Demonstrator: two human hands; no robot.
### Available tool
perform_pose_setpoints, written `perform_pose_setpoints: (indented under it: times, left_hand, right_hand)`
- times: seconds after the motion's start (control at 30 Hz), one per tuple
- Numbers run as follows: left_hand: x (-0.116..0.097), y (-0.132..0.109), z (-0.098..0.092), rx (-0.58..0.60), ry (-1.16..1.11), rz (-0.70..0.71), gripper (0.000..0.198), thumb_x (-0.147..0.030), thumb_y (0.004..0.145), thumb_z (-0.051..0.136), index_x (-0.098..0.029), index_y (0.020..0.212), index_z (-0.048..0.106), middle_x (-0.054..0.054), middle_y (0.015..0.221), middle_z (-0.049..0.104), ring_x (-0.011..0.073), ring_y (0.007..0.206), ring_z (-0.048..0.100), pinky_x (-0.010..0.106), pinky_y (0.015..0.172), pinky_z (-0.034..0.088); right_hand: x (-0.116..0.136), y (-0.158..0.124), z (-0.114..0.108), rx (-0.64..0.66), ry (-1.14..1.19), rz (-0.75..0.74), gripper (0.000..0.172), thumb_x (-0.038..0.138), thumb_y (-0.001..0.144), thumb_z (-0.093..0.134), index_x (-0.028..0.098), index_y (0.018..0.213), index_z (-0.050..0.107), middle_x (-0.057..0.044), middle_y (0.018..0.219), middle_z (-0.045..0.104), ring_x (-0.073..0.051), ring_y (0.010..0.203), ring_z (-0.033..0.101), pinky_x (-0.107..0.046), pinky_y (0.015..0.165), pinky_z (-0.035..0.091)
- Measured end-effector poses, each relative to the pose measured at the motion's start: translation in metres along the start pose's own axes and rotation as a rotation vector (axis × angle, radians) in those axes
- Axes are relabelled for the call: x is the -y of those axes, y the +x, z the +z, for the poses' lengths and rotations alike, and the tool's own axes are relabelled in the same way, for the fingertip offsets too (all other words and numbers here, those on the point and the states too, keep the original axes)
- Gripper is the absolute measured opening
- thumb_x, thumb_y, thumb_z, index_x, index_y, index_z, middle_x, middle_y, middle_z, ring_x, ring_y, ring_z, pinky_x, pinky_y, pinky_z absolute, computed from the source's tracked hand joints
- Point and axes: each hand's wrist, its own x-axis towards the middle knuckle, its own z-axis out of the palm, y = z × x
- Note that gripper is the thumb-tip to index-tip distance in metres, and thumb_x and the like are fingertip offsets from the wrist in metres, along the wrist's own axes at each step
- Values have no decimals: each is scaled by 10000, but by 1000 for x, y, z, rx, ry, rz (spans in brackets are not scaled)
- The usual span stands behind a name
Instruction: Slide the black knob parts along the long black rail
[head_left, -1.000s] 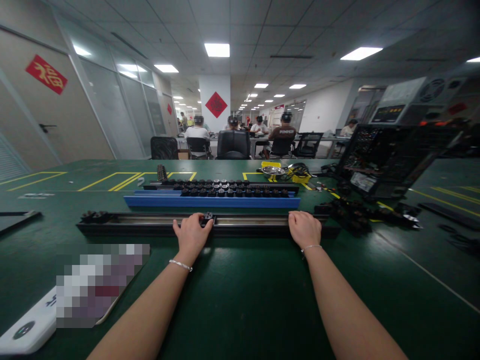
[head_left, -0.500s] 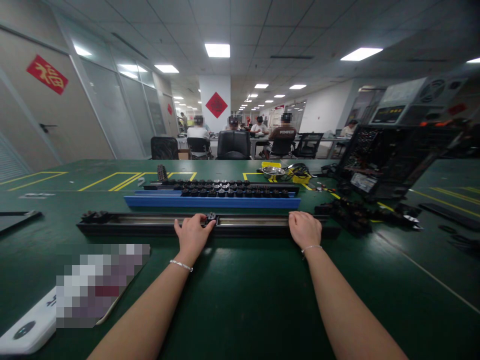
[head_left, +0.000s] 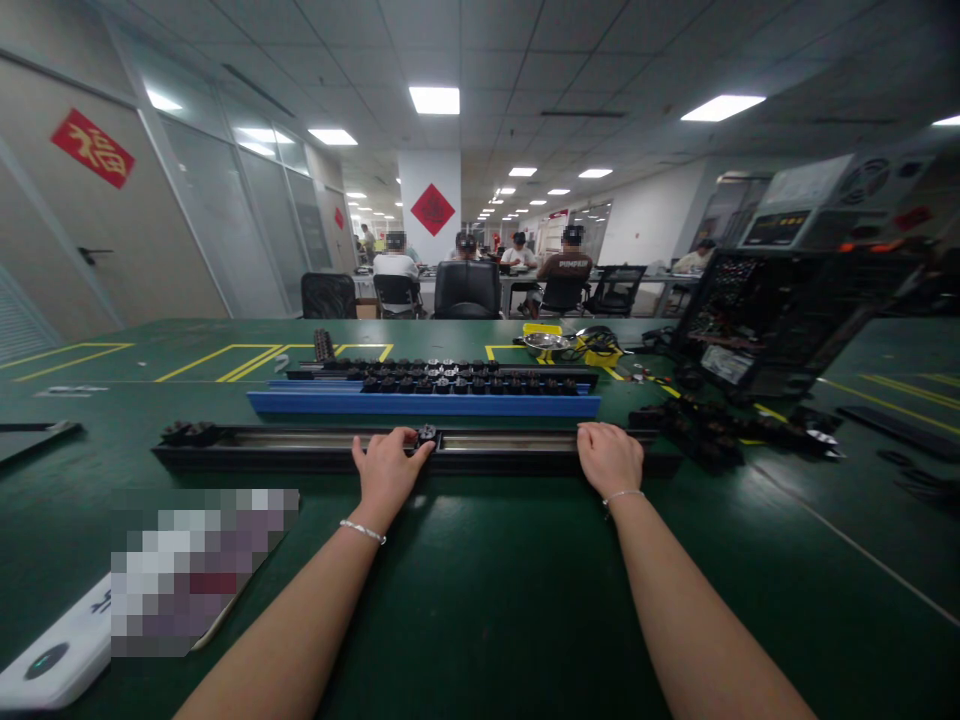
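Observation:
A long black power track (head_left: 502,463) lies crosswise in front of me, with a metallic strip along its channel. My left hand (head_left: 385,468) grips a small black socket module (head_left: 427,434) seated in the channel near the middle, thumb at its near side. The fingertips behind it are partly hidden. Toward the track's right end, my right hand (head_left: 610,461) is closed over the track, its fingers curled across the top. More black socket modules (head_left: 190,433) sit at the track's left end.
Behind the track lie a blue track (head_left: 420,405) and a dark one, both carrying several socket modules. An open computer case (head_left: 780,310) and a pile of black parts (head_left: 697,425) are at right. A white device (head_left: 67,640) lies front left. People sit beyond the green table (head_left: 480,600).
The socket module has shifted slightly to the right along the track, together with the fingers of my left hand. My right hand stays in place.

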Motion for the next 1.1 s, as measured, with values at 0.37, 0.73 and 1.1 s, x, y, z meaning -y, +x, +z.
perform_pose_setpoints:
  times: [0.37, 0.73, 1.1]
  left_hand:
    - [-1, -2, 0, -15, 25, 56, 271, -488, 804, 519, -270, 858, 671, 30, 915, 706, 241, 994, 569, 535, 1079, 163]
    - [1, -1, 2, -15, 18, 109, 262, -471, 808, 517, -285, 837, 699, 22, 905, 712, 239, 988, 563, 517, 1075, 179]
    - [3, -1, 4, -40, -9, 181, 267, -458, 807, 524, -269, 837, 710, 25, 886, 718, 229, 937, 579, 432, 1015, 285]
  right_hand:
    - [1, 0, 1, -11, 3, 8, 383, 303, 890, 311, 241, 992, 675, -27, 1133, 650, -187, 1095, 510, -362, 911, 312]
    - [0, 0, 1, -8, 17, 11, 385, 307, 893, 308, 237, 1005, 670, -22, 1140, 646, -195, 1111, 498, -371, 926, 303]
    - [0, 0, 2, -11, 19, 5, 388, 306, 892, 309, 234, 1007, 673, -35, 1135, 644, -197, 1104, 498, -372, 920, 305]
